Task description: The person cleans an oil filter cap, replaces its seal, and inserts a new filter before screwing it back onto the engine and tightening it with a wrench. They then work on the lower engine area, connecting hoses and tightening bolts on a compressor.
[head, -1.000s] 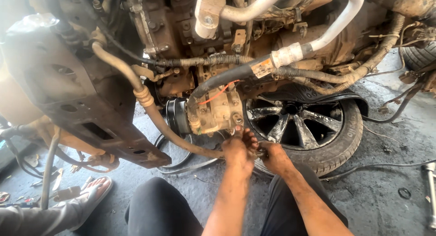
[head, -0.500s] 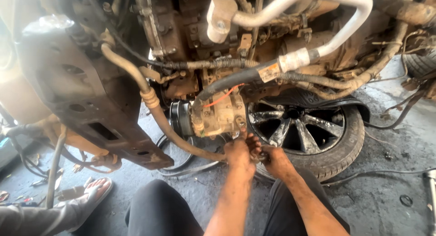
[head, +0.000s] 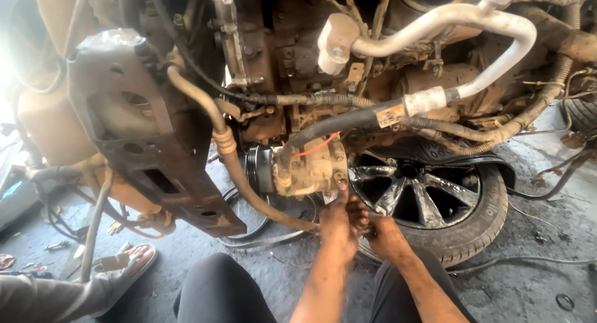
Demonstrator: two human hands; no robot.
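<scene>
Right at the middle of the scene hangs the grimy AC compressor point(head: 308, 167), low under the engine, its black pulley point(head: 256, 169) facing left and its right end just in front of the black alloy wheel point(head: 415, 189). The person's left hand point(head: 339, 218) reaches up to the compressor's lower right corner, fingertips touching the housing there. The right hand point(head: 384, 235) sits just beside it, a little nearer, fingers curled in; whether they pinch a bolt or a small tool I cannot tell, since the left hand covers that spot. A tan hose point(head: 233, 164) sweeps down past the pulley to the hands, and a white aluminium pipe point(head: 472, 24) loops above, further back. To the left, a rusty dark bracket point(head: 168, 155) juts toward us, and a sandalled foot point(head: 127, 267) of someone else rests on the concrete floor point(head: 535, 261). Working this well, I judge, means steadying the housing with one hand while the other works square to it, keeping clear of the hose.
</scene>
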